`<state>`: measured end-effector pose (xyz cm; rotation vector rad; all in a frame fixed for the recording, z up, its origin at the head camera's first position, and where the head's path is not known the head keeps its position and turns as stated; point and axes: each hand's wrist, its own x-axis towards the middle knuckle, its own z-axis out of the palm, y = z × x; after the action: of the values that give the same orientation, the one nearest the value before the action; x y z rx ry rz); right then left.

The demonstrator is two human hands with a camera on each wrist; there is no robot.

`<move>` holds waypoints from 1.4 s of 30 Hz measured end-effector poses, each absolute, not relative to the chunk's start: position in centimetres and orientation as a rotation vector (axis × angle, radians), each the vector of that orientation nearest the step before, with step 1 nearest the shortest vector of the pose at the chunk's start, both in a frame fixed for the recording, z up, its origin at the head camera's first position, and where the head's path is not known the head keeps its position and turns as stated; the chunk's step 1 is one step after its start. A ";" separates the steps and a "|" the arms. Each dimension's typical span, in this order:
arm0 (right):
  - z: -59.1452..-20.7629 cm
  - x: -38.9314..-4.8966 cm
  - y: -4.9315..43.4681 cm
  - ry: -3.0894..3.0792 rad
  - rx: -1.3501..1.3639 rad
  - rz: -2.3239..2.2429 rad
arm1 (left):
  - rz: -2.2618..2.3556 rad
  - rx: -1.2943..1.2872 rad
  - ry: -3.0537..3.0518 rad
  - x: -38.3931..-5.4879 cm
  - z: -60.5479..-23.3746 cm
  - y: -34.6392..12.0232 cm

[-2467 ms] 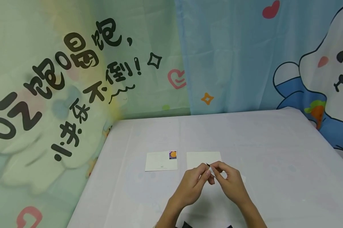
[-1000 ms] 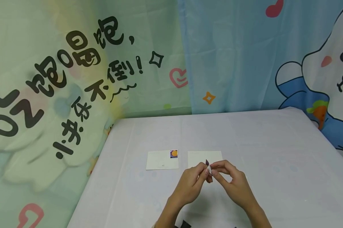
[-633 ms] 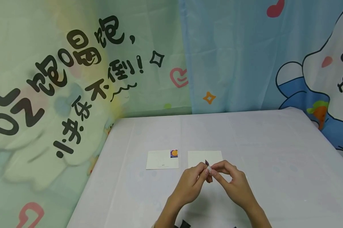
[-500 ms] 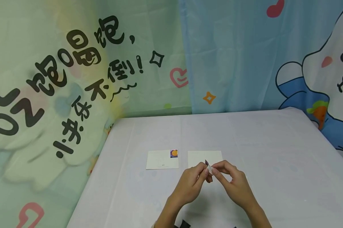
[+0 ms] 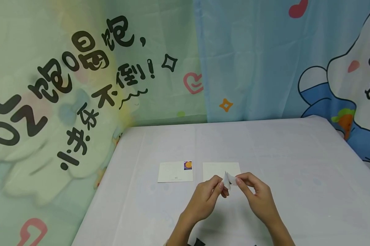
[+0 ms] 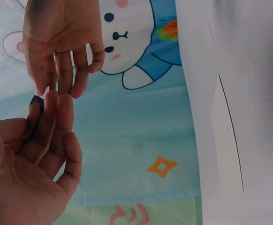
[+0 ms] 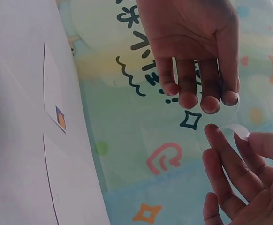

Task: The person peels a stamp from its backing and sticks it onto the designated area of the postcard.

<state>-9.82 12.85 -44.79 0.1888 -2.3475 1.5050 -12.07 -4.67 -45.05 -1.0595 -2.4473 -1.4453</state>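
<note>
In front of the person, my left hand point(image 5: 205, 199) pinches a small sticker point(image 6: 37, 102), whose dark purple face shows in the left wrist view. Facing it, my right hand point(image 5: 259, 198) pinches a curved strip of white backing paper point(image 7: 238, 130) between thumb and index finger. Between the two hands in the head view, the white paper piece spreads in a V. Behind them lies a blank white card point(image 5: 219, 167), partly covered by the fingers. To its left is another white card point(image 5: 171, 172), bearing a purple stamp-like sticker with an orange disc point(image 5: 188, 165) at its upper right corner.
A white cloth covers the table point(image 5: 295, 153). Printed curtains point(image 5: 249, 51) hang behind and at the left of it. A small black object point(image 5: 199, 242) shows at the bottom edge near the left forearm.
My right hand has drawn away to the right, with white paper between its fingertips. The white paper now spreads wider between the hands. My left hand has hardly moved.
</note>
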 end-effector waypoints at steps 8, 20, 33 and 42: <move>-45.9 -10.4 14.2 -2.222 0.181 1.634 | -1.486 -1.046 -2.441 -12.0 -45.1 -4.7; -48.5 -11.4 19.0 -2.338 -0.384 1.350 | -1.540 -1.035 -2.430 -12.0 -45.2 -4.8; -52.9 -11.8 24.1 -2.543 -0.747 1.184 | -1.547 -1.044 -2.423 -12.0 -45.3 -5.0; -55.1 -11.9 24.7 -2.557 -0.718 0.933 | -1.607 -1.015 -2.448 -11.9 -45.2 -4.9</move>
<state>-11.88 24.71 -55.14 -0.7176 -2.5574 0.9328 -11.87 -4.90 -45.20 -1.0152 -2.4483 -1.6074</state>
